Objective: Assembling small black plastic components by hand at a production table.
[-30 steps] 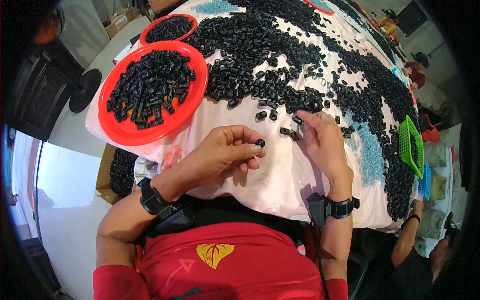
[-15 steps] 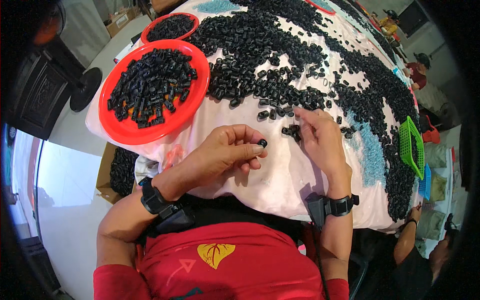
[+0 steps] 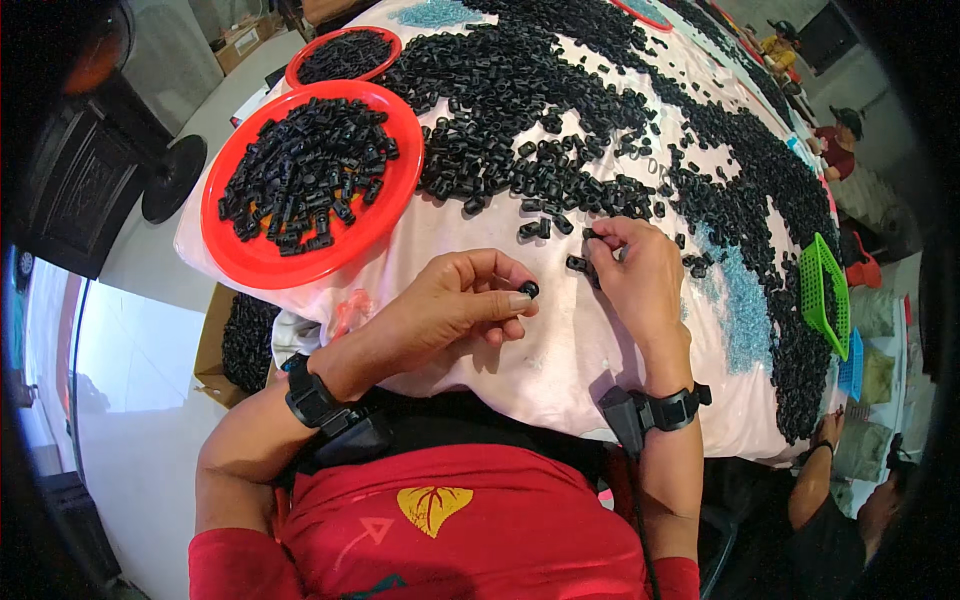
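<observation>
Between the thumb and forefinger of my left hand point(image 3: 455, 300) is a small round black plastic part point(image 3: 529, 289), held above the cloth. My right hand point(image 3: 642, 280) is over the near edge of the loose parts, its fingertips closed on another small black part point(image 3: 590, 233). Just beside and below those fingers lies a black piece point(image 3: 577, 264). A few black parts point(image 3: 535, 230) rest a little to the left of my right fingertips. The big heap of black parts point(image 3: 480, 160) spreads beyond both hands.
A red plate point(image 3: 240, 262) piled with black parts stands at left, a smaller red plate point(image 3: 296, 74) behind it. Pale blue pieces point(image 3: 745, 315), a green basket point(image 3: 822, 290) and a blue basket point(image 3: 851, 368) are at right. Other people sit along the right side.
My right hand's fingers have drawn back slightly and closed on a small black part at the heap's edge. My left hand keeps its part, nearly still.
</observation>
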